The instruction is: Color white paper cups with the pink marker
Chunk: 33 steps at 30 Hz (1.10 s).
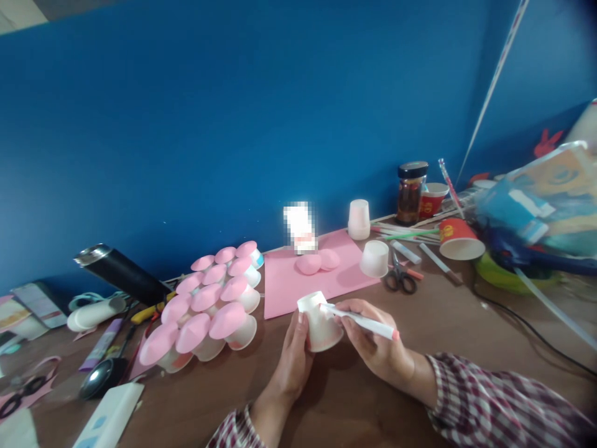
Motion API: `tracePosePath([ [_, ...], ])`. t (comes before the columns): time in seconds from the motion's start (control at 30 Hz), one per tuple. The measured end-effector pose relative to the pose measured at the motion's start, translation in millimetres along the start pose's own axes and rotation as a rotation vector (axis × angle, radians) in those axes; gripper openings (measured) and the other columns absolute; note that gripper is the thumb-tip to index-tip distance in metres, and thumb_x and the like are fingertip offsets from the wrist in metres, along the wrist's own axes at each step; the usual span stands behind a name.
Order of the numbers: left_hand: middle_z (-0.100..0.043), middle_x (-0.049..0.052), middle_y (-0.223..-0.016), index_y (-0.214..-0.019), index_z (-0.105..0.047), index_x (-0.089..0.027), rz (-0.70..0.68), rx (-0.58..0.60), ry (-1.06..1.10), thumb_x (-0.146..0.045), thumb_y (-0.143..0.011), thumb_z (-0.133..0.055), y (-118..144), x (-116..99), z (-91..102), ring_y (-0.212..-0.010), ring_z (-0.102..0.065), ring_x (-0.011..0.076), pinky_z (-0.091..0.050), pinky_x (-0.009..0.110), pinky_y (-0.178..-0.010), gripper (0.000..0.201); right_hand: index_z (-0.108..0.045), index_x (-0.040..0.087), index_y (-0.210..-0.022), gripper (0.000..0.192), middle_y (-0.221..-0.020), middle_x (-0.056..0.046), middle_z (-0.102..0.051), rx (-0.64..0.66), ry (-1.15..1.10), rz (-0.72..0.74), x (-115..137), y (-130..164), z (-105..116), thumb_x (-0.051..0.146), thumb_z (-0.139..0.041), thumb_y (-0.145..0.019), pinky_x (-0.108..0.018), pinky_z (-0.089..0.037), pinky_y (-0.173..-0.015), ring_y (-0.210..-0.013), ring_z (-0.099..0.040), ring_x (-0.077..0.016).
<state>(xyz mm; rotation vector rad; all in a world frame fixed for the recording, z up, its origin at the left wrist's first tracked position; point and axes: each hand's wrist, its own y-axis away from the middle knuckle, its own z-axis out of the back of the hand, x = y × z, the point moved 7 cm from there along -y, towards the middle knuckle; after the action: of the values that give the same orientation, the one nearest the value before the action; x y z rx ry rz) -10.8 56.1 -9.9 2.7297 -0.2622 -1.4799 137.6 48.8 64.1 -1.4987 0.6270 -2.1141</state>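
Over the brown wooden worktop [420, 323], near the lower middle of the view, the left hand [293, 354] was wrapped around a small white paper cup [319, 322], fingers closed on its side and the cup tilted with its base toward ten o'clock. The right hand [373, 342] was clamped on a white marker pen with a pink end [361, 320], its tip touching the cup's upper wall and its pink end pointing toward four o'clock. Both wrists wore checked red-and-white sleeves [489, 404].

At nine o'clock from the cup sat a cluster of white cups capped with pink paper discs [209, 305], packed close and touching one another. At twelve o'clock lay a pink paper sheet [289, 280] with two round pink cut-outs [318, 261] resting on it. An upturned white cup [374, 258] stood at the sheet's right corner, and a stack of white cups [359, 219] stood farther back at one o'clock. Just beside the upturned cup, at two o'clock from the hands, were black-handled scissors [398, 277]. Beyond them stood a dark glass jar with a black lid [411, 193], a red paper cup on its side [459, 239] and a scatter of thin straws and pens [410, 233]. A black cable [527, 326] ran across the worktop at three o'clock. Far off at nine o'clock lay a black cylindrical flask with a silver rim [119, 270], tilted, and a black spoon [97, 376] near the lower left. A blue wall [233, 124] rose behind everything.
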Motion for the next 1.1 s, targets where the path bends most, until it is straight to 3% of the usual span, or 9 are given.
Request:
tracePosePath([
  [0.43,-0.067,0.009,-0.114,-0.109,-0.064,-0.016,0.005,0.002,0.026,-0.043,-0.092,-0.050,0,1,1.8,-0.115,-0.056,0.0253,-0.039,0.039,-0.102,0.035,-0.063,0.019,-0.094,0.012,-0.080,-0.005,-0.071,0.023,0.050,0.055,6,0,-1,0.021,-0.052,-0.092,-0.026,-0.055,-0.064,-0.069,-0.068,-0.0166],
  [1.1,-0.066,0.009,-0.116,-0.111,-0.063,-0.017,-0.005,0.034,-0.026,-0.043,-0.094,-0.047,1,-4,-3.9,-0.114,-0.056,0.0250,-0.043,0.036,-0.098,0.035,-0.063,0.019,-0.101,0.014,-0.086,-0.007,-0.071,0.046,0.037,0.138,8,2,-3,0.019,-0.052,-0.092,-0.029,-0.058,-0.071,-0.074,-0.069,-0.0183],
])
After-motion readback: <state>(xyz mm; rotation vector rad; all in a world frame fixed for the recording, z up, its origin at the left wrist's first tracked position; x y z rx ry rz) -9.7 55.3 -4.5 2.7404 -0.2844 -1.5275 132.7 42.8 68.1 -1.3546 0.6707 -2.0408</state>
